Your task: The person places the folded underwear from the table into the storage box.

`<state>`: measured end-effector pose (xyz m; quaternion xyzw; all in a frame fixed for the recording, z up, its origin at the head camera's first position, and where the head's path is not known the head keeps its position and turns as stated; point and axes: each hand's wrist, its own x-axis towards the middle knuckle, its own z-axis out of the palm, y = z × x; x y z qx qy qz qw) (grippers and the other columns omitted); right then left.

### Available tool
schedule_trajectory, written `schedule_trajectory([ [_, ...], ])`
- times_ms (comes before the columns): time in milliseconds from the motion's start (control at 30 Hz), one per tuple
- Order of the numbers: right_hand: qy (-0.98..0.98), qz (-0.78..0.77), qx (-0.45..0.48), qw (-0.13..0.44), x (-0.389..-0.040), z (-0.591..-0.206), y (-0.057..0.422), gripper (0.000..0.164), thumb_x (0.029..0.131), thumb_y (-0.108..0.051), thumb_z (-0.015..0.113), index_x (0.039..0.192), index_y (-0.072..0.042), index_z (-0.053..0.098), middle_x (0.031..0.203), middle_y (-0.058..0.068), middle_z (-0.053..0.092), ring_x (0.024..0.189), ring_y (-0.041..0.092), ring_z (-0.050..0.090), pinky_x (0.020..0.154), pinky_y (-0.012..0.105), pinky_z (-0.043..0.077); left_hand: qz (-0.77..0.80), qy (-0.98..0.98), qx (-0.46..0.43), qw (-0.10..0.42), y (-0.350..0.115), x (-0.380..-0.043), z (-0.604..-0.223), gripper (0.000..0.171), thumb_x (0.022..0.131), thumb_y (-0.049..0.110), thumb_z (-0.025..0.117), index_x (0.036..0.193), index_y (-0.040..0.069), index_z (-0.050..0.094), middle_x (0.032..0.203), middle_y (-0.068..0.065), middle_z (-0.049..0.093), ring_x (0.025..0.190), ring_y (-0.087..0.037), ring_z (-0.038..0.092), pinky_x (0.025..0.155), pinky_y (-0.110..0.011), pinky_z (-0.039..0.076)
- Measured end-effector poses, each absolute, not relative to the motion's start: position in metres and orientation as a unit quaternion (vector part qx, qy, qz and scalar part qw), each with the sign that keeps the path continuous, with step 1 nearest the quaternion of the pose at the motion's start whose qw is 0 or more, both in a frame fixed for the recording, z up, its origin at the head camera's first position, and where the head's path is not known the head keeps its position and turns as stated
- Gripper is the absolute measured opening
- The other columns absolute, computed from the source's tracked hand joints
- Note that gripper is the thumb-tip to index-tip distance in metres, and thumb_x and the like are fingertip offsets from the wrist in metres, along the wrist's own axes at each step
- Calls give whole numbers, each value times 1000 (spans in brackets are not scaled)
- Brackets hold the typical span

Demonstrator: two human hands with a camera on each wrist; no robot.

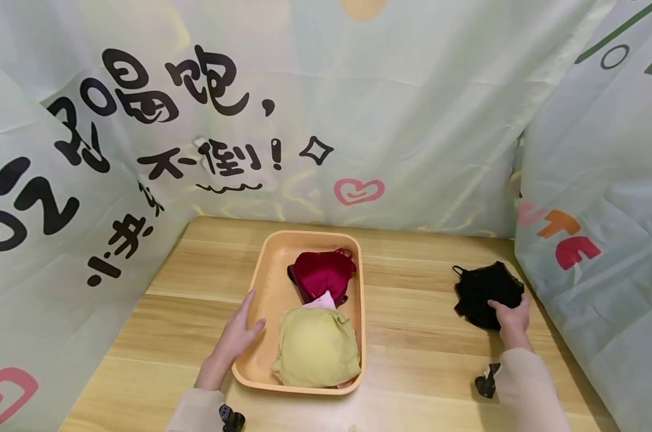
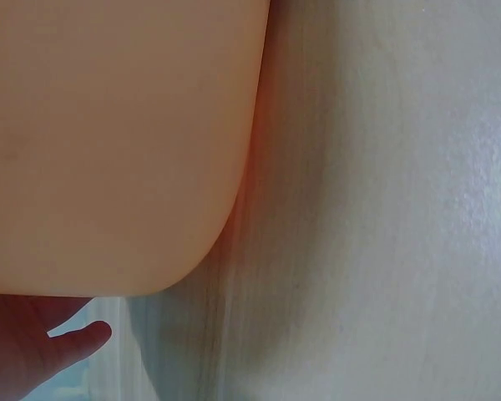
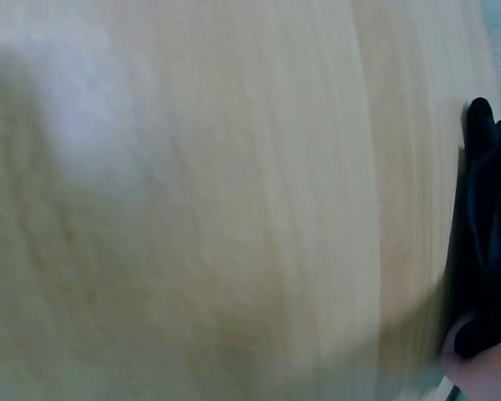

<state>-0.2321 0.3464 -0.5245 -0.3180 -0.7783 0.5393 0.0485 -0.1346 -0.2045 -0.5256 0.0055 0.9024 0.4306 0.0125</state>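
My right hand (image 1: 514, 321) is at a folded black bra (image 1: 479, 291) on the right of the table, thumb over its top and fingers at its far side, partly hidden. The right wrist view shows the thumb against the black fabric (image 3: 488, 225). My left hand (image 1: 234, 339) rests at the left side of an orange tray (image 1: 261, 360), fingers extended, thumb apart near the rim. Inside the tray lie a dark red bra (image 1: 323, 273) at the far end, a pale pink piece (image 1: 321, 301) mostly covered, and a yellow bra (image 1: 317, 348) at the near end.
The wooden table (image 1: 412, 336) runs between the tray and the black bra. Printed cloth (image 1: 412, 120) hangs behind and along both sides. Each wrist carries a small black device, seen at the right sleeve (image 1: 531, 384) and the left sleeve (image 1: 196, 411).
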Motion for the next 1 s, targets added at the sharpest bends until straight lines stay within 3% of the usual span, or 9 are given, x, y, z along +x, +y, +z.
schedule_trajectory([
  [333,-670,650,-352,68,-220,-524,344,80,85,-13,55,148,-20,6,154,1,-5,137,14,-4,112,23,4,430,903,5,13,-204,-134,-525,73,87,12,58,144,1,13,144,-29,21,129,-48,24,103,-58,24],
  [567,-633,686,-352,69,-215,-520,339,75,87,-13,54,147,-28,12,153,-6,-4,137,9,-1,110,22,11,436,900,8,15,-204,-134,-525,74,87,10,58,145,1,12,145,-29,20,129,-47,23,104,-58,23],
  [800,-518,779,-351,45,-206,-515,333,64,87,-12,58,139,-38,33,148,-22,10,133,1,13,106,16,19,437,899,10,12,-204,-134,-525,74,87,11,58,145,1,13,144,-30,21,129,-48,24,103,-58,24],
  [1000,-496,796,-346,34,-199,-507,323,62,86,-14,61,137,-39,36,147,-23,14,131,1,18,99,14,27,436,900,13,12,-205,-134,-525,73,87,11,58,145,1,13,144,-30,21,128,-48,24,102,-59,25],
])
